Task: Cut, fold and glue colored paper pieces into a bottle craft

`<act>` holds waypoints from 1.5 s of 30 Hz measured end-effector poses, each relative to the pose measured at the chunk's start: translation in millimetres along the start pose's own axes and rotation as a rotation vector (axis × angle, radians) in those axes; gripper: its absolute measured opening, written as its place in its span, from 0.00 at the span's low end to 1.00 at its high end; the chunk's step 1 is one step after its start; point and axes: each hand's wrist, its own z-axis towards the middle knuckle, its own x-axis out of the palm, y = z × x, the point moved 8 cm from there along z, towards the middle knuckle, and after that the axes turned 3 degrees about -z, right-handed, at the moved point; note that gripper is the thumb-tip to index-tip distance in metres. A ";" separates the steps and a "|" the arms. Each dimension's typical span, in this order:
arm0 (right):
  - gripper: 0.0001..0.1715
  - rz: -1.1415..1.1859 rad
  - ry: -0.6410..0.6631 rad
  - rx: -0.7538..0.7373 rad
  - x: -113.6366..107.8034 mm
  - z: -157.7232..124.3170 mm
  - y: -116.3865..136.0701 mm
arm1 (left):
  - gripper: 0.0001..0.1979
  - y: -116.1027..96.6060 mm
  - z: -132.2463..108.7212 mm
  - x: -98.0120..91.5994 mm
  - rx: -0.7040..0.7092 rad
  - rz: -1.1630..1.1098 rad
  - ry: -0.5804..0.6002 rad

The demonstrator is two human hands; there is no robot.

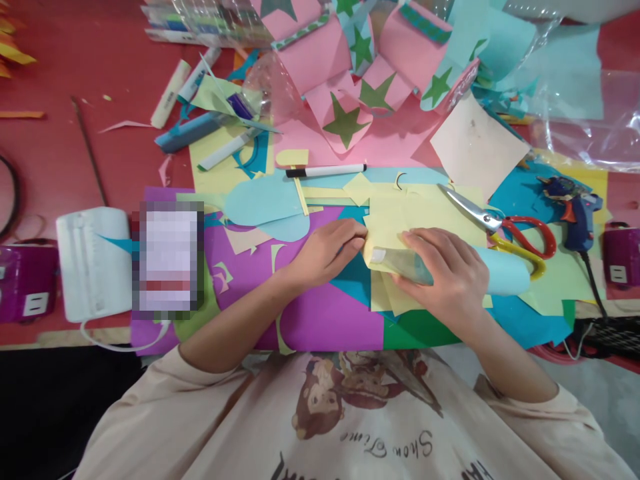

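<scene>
The scene is evenly and brightly lit; glare is seen on the clear plastic (595, 127) at the upper right, and a pixelated patch is left of centre

A rolled light-blue paper tube (500, 272) lies sideways on the bench, its narrow end wrapped in a pale yellow paper sheet (395, 223), which sits flat over purple and blue scraps.
</scene>
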 end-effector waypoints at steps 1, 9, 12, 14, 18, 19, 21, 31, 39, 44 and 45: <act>0.19 -0.003 -0.005 -0.003 0.1 0.1 0.4 | 0.17 0.8 0.0 0.3 -0.009 -0.017 0.003; 0.20 0.008 -0.027 -0.010 -3.6 0.3 -0.9 | 0.18 16.9 0.0 8.7 -0.232 -0.410 0.027; 0.22 0.014 -0.044 0.004 -6.7 0.0 -3.6 | 0.18 20.9 0.7 12.4 -0.289 -0.597 -0.003; 0.22 0.014 -0.050 0.013 -7.6 -0.1 -4.6 | 0.18 21.0 1.3 14.3 -0.299 -0.667 -0.009; 0.22 -0.001 -0.049 0.007 -6.5 -0.4 -3.1 | 0.19 17.5 1.4 9.3 -0.262 -0.547 -0.044; 0.22 -0.004 -0.050 0.004 -6.3 -0.6 -2.6 | 0.19 16.6 1.3 7.8 -0.251 -0.510 -0.055; 0.22 -0.006 -0.051 0.001 -6.2 -0.8 -2.0 | 0.20 17.0 1.2 7.4 -0.252 -0.511 -0.064; 0.23 0.019 -0.088 0.000 -12.2 -5.6 -1.4 | 0.20 38.3 -2.9 29.8 -0.467 -1.003 -0.044; 0.23 0.009 -0.087 -0.012 -10.6 -5.1 -0.8 | 0.19 30.8 -0.6 13.4 -0.390 -0.738 -0.079; 0.22 -0.028 -0.074 -0.018 -4.9 -5.7 -1.1 | 0.19 23.2 -0.4 4.1 -0.340 -0.480 -0.084; 0.21 -0.034 -0.073 -0.017 -4.2 -6.0 -1.2 | 0.19 23.0 -0.4 4.1 -0.341 -0.455 -0.076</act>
